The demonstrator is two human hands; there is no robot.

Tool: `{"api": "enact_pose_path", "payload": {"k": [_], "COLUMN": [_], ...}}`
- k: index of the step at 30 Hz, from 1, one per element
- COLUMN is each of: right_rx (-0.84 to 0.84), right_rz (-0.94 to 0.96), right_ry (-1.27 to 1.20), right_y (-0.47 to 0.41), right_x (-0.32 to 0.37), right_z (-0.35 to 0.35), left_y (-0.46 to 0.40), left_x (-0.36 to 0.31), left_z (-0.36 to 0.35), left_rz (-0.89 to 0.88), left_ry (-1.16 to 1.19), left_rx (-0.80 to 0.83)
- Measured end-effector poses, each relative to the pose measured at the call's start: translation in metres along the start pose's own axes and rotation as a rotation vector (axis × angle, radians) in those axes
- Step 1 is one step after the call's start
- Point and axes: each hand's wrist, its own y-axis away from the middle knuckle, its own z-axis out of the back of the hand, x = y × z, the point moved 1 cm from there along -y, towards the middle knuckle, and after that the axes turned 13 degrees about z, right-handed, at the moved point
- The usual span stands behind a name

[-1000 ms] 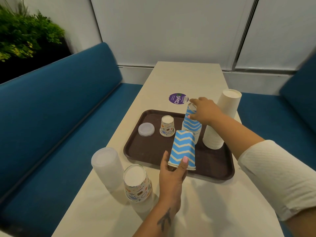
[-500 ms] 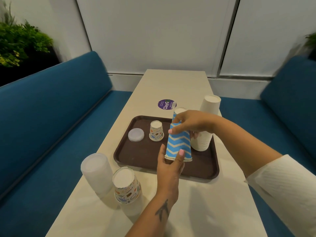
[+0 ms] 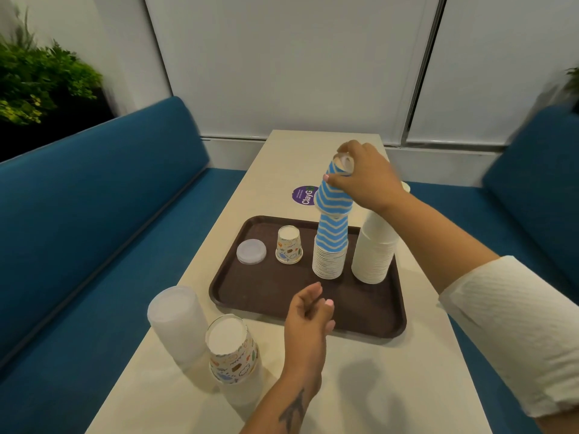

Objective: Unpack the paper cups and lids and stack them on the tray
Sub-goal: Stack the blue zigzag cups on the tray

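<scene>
Two striped cups have become one column: your right hand (image 3: pixel 363 177) now grips the upper blue cup (image 3: pixel 333 195) over the stack (image 3: pixel 330 245) on the tray (image 3: pixel 250 296), your left hand (image 3: pixel 308 317) has let go, relaxed and empty

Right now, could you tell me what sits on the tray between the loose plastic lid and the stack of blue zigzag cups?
In the head view, one small upside-down paper cup with cartoon prints stands between the plastic lid and the blue zigzag stack, apart from both.

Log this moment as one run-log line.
right hand: holds blue zigzag cup over blue stack | left hand: empty | tray: four groups
</scene>
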Motion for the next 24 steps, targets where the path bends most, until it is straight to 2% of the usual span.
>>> {"api": "enact_pose_path", "payload": {"k": [5,15,24], "right_rx": [0.093,0.344,0.392], "right_rz": [-0.003,-0.078,-0.078], "right_ry": [0.127,0.195,0.199], "right_y": [-0.004,0.011,0.015], "right_x": [-0.014,-0.036,-0.034], "right_z": [-0.028,-0.070,-0.076], "left_y": [-0.003,-0.008,-0.006], "left_x": [-0.005,-0.012,-0.016], "left_z": [0.001,-0.001,0.002], "left_rz": [-0.048,-0.053,-0.074], "left_ry": [-0.052,-0.016,-0.018], "left_rx": [-0.034,-0.030,-0.028]}}
